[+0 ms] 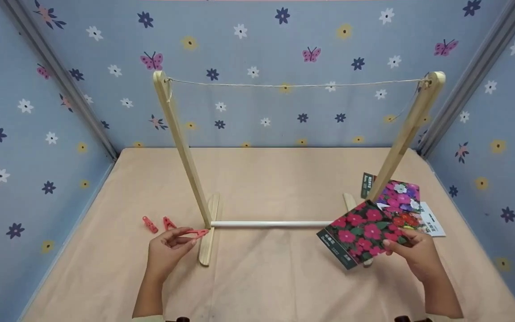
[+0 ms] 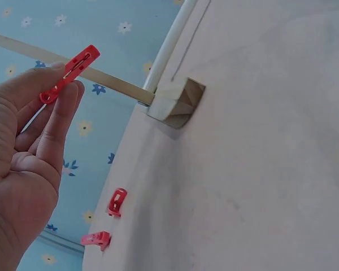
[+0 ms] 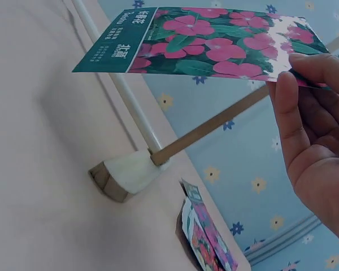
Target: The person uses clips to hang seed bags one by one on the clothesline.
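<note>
Between thumb and fingers, my left hand (image 1: 168,252) pinches a red clothespin (image 2: 70,74), held in the air near the foot of the left wooden post (image 1: 181,152). My right hand (image 1: 414,255) grips one edge of a flower seed packet (image 1: 365,233) printed with pink-red blooms and a dark green band. The packet is tilted and raised in front of the right post (image 1: 407,134). A thin string (image 1: 293,85) runs between the tops of both posts, with nothing hanging on it.
Two more red clothespins, one clothespin (image 1: 149,224) and another clothespin (image 1: 168,222), lie left of the stand. Behind the right post lie other flower packets (image 1: 400,195), overlapping. A white rod (image 1: 275,223) joins the post bases low over the peach cloth (image 1: 266,179). Patterned walls surround the table.
</note>
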The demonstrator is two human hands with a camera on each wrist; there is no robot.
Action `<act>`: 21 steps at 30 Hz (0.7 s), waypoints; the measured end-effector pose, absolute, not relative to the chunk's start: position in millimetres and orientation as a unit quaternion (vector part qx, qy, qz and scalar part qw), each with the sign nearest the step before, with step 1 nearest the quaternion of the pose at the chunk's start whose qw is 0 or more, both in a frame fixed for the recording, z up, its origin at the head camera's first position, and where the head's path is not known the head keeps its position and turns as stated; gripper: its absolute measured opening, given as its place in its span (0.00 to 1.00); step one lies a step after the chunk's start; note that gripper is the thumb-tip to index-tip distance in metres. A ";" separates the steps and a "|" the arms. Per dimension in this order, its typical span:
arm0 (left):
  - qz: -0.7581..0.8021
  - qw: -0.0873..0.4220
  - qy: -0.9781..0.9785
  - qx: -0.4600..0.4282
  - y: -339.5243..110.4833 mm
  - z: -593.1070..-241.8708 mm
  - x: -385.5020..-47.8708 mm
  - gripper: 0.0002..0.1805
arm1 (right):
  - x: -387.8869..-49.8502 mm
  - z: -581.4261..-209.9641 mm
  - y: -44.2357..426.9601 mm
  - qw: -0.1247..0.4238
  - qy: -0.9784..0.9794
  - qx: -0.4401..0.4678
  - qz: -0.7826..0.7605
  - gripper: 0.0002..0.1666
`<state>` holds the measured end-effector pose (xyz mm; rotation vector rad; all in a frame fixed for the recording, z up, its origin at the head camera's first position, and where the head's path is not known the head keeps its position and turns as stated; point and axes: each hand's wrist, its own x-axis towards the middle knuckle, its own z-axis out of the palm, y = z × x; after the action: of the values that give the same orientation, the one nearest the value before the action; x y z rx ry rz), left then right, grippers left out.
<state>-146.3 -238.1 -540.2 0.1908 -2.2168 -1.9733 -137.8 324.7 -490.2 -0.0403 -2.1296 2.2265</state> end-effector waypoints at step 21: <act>-0.623 0.188 -0.756 -0.065 -239.7 -453.1 -153.6 0.22 | -167.5 -436.9 273.7 0.083 -0.789 0.095 0.601 0.06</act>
<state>-153.6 -239.7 -453.1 -0.1825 -2.1284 -1.7532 -167.5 273.7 -436.9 0.2850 -2.3570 1.7936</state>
